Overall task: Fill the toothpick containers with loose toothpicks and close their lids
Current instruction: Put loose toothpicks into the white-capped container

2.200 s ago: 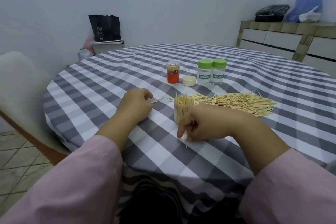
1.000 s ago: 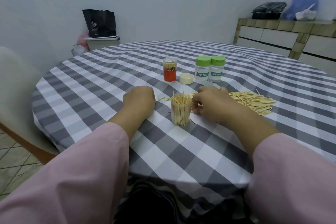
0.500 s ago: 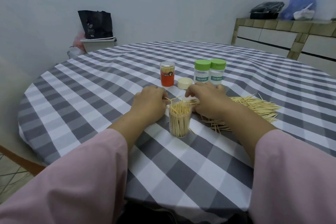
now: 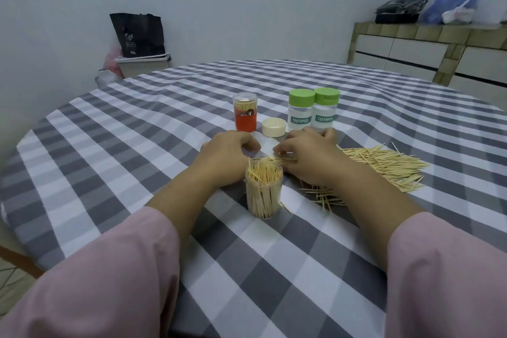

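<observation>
Two hands on a round bench [image 4: 115,129] under grey-white checked cloth. Left hand [image 4: 223,158] rests knuckles-up, fingers curled under, grip unclear. Clear plastic container [image 4: 263,191], uncapped, packed with upright wooden toothpicks, stands before it. Beyond: orange-bottomed tube [image 4: 245,116], cream round lid [image 4: 273,127], two green-capped jars [image 4: 313,112]. Right hand [image 4: 308,158] lies fingers bent on the loose toothpick pile [image 4: 384,164]. Pale walls, tiled counter [image 4: 428,49] far right.

Both forearms were stretched forward; the left hand [image 4: 223,155] was loosely curled, the right hand [image 4: 307,158] laid palm-down, fingers bent.
</observation>
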